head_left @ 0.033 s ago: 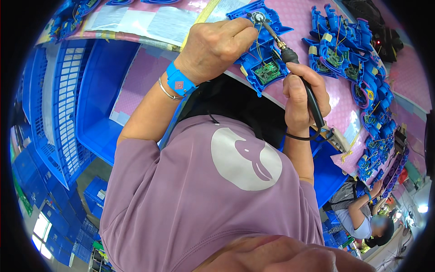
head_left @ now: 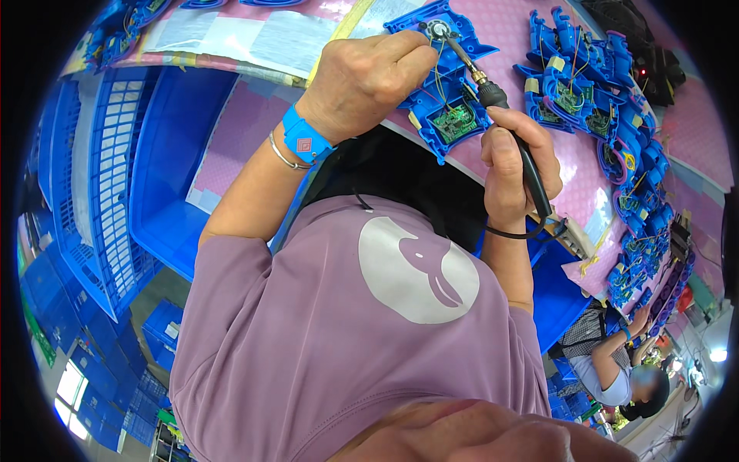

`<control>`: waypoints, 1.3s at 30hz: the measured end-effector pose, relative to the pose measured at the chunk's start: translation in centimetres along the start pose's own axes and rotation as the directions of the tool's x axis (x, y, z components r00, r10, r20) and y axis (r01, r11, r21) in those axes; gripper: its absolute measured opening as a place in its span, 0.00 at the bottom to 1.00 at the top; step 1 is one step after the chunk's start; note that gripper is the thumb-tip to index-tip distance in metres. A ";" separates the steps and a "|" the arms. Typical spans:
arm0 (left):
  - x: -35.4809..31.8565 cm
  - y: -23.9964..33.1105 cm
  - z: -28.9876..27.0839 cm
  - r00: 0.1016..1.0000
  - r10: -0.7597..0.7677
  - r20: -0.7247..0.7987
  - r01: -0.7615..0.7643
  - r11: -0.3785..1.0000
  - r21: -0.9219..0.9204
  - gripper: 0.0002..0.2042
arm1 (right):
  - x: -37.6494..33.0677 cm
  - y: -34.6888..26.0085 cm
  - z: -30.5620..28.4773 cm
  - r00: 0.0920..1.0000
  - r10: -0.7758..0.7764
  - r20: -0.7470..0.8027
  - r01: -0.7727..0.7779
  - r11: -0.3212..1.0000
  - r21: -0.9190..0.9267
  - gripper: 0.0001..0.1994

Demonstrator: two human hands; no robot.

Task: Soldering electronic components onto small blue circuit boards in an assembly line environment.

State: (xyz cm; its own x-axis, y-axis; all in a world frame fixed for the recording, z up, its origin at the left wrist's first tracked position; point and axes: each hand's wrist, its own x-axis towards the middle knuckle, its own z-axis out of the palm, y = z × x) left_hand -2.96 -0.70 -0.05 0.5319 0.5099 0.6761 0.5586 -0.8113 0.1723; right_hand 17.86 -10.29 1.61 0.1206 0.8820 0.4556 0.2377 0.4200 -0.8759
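My right hand (head_left: 517,165) grips the black handle of a soldering iron (head_left: 531,171), whose metal tip reaches up and left. That tip touches or hovers at a small round metal part (head_left: 439,31) in an open blue plastic housing (head_left: 471,48). Lower in the same housing sits a green circuit board (head_left: 454,123), with thin wires (head_left: 439,77) running up from it. Over the housing's left side, my left hand (head_left: 373,77) is closed with its fingertips pinched near the round part. What those fingers hold is too small or hidden to make out.
Several blue housings with boards and wires (head_left: 570,92) crowd the pink table (head_left: 573,165) at right. A blue crate (head_left: 165,208) stands at left below the table edge. The iron's cord (head_left: 512,233) loops under my right wrist. Another person (head_left: 616,369) works at lower right.
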 end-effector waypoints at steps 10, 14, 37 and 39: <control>-0.1 0.1 0.5 0.997 -0.011 -0.072 0.010 1.000 -0.019 0.07 | -0.2 -0.1 -0.2 1.000 0.007 -0.008 -0.007 0.999 0.035 0.08; -0.2 0.0 0.6 0.993 0.009 -0.121 -0.011 1.000 -0.014 0.07 | -0.2 -0.2 -0.4 1.000 0.022 0.010 -0.022 0.999 0.035 0.08; -0.5 -0.2 0.6 0.993 -0.009 -0.121 0.003 0.998 -0.055 0.09 | 1.0 -0.7 0.6 0.992 -0.040 0.118 0.052 0.994 -0.101 0.09; -0.5 -0.2 0.6 0.992 -0.011 -0.126 0.004 0.999 -0.054 0.09 | 1.0 -0.7 0.6 0.992 -0.038 0.122 0.050 0.993 -0.104 0.09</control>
State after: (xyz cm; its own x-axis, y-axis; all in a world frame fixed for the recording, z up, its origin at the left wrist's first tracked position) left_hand -2.96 -0.59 -0.91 0.4415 0.4785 0.7590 0.5254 -0.8236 0.2136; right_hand 17.23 -9.58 2.61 -0.0067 0.8850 0.4656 0.3424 0.4394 -0.8305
